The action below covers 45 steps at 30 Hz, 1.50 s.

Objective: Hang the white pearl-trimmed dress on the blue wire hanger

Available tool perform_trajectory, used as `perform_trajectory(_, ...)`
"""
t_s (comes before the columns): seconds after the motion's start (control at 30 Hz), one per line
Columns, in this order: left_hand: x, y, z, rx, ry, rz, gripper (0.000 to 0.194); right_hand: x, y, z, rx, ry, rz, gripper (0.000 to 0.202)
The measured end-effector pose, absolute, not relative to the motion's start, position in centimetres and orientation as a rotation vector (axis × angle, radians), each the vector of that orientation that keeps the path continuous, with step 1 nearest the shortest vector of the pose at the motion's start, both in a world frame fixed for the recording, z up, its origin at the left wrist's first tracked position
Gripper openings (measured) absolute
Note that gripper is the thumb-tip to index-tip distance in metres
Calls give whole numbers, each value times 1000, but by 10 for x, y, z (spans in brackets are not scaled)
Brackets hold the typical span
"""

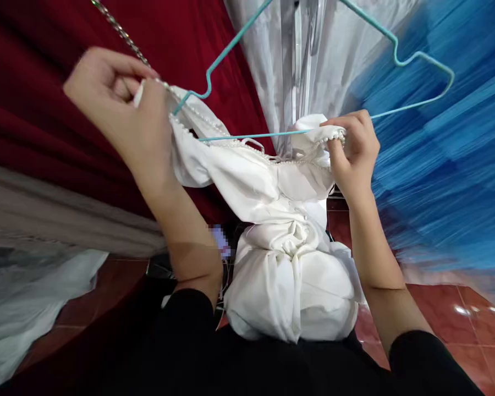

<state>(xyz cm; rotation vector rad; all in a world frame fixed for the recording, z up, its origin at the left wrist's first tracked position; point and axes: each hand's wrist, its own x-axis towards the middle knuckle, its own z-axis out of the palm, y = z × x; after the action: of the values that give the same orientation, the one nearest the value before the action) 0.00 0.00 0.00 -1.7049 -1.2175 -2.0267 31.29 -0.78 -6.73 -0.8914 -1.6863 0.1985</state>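
A white garment (280,220) with a pearl-beaded neckline hangs on a teal wire hanger (400,60). Its lower part is bunched and knotted into a bundle resting against my lap. My left hand (119,104) pinches the garment's left shoulder edge and beaded trim near the hanger's left notch. My right hand (352,146) grips the beaded right shoulder edge against the hanger's bottom wire. Both arms wear black sleeves pushed up.
A dark red cloth (45,110) hangs at the left, with a metal chain (119,30) running across it. Silver-white fabric (305,49) hangs behind the hanger and blue fabric (449,165) at the right. Grey-white cloth (20,297) lies lower left on red floor tiles (449,313).
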Motion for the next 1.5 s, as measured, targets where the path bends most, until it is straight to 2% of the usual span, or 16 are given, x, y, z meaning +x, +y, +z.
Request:
perform_trajectory(0.23,-3,11,21,-2267,-1393,-1524,33,311,-8,-68,-929,-1661,162,26)
perform_trajectory(0.3,0,13,21,-2400,-1436,-1457,25,312,-9,-66,-947,-1664,137,27)
perform_trajectory(0.5,15,-5,5,-2088,-1245,-1748,7,311,-13,-63,-956,-1679,134,25)
perform_trajectory(0.63,31,-35,-24,-1701,-1211,-1847,38,309,-12,-65,-947,-1670,169,25)
perform_trajectory(0.7,33,-40,-40,-1690,-1341,-1808,46,308,-11,-66,-957,-1663,180,25)
perform_trajectory(0.77,31,-36,-51,-1673,-1459,-1782,41,307,-11,-68,-971,-1663,177,26)
perform_trajectory(0.93,32,-26,-47,-1719,-1589,-1991,9,305,-13,-69,-992,-1677,135,28)
perform_trajectory(1.03,45,-30,-31,-1735,-1372,-2200,11,303,-12,-69,-983,-1685,107,27)
perform_trajectory(1.13,55,-30,-22,-1759,-1262,-2209,10,302,-11,-69,-980,-1680,97,26)
perform_trajectory(1.27,64,-29,-27,-1707,-1179,-2189,39,303,-13,-68,-996,-1673,129,27)
perform_trajectory(1.3,69,-31,-30,-1658,-1118,-2228,37,303,-14,-68,-999,-1677,141,28)
perform_trajectory(1.4,93,-40,-36,-1610,-1004,-2349,10,303,-15,-68,-989,-1684,182,27)
perform_trajectory(1.5,119,-46,-42,-1976,-1114,-2164,10,304,-14,-69,-986,-1673,191,26)
